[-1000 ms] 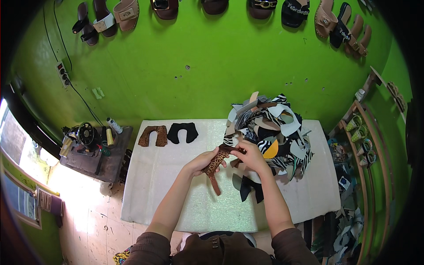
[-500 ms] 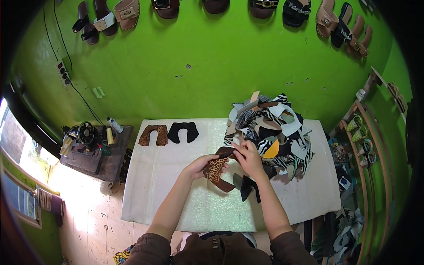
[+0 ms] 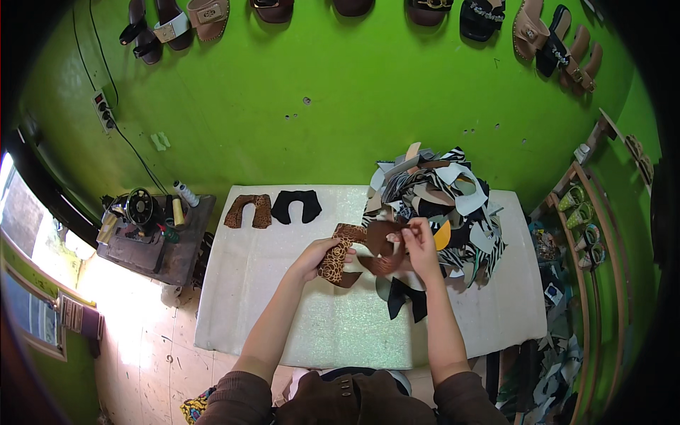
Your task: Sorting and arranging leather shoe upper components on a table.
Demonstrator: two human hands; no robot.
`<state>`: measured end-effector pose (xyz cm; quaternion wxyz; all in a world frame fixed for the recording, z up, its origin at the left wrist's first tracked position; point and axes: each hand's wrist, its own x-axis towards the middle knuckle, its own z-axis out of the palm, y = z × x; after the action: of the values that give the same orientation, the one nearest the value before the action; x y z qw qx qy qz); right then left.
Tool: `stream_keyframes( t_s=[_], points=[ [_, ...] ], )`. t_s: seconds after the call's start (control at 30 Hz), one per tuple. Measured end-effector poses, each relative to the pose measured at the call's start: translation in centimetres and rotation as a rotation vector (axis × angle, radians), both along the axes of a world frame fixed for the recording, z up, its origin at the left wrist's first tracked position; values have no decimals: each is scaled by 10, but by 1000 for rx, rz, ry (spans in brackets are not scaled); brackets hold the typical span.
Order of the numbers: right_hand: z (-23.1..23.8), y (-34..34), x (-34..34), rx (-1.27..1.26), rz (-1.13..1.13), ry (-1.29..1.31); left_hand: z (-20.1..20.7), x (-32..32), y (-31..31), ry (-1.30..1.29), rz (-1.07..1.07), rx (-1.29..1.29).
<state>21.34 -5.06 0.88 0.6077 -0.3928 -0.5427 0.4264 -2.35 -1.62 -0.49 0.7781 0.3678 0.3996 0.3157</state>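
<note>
A bright green wall [image 3: 319,152] stands behind the white surface [image 3: 248,297], with a small dark table [image 3: 185,244] to the left and a wooden rack [image 3: 607,222] on the right. Strong daylight whitens part of the tiled floor [image 3: 163,347] near a pale-framed window [image 3: 32,306].

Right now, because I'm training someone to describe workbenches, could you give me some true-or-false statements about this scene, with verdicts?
The left hand holds a leopard-print piece. True.

The right hand is empty. False: it holds a brown piece.

The black arch-shaped piece lies right of the brown spotted one. True.

The scraps lie at the table's left end. False: the scrap pile is on the right.

Sandals show against the green wall. True.
</note>
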Motion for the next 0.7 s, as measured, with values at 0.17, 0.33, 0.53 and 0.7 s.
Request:
stream_keyframes(
  t_s=[0.17, 0.33, 0.53, 0.7],
  points=[
    [8, 2, 15, -11, -145, -220, -6, -2, 3, 56, -8, 27],
    [17, -10, 3, -139, 118, -401, -10, 8, 0, 85, -17, 42],
    [31, -12, -24, -114, 348, -471, -7, 15, -5, 68, -68, 27],
    [30, -3, -30, -123, 190, -816, 2, 14, -10, 131, -292, 156]
  ],
)
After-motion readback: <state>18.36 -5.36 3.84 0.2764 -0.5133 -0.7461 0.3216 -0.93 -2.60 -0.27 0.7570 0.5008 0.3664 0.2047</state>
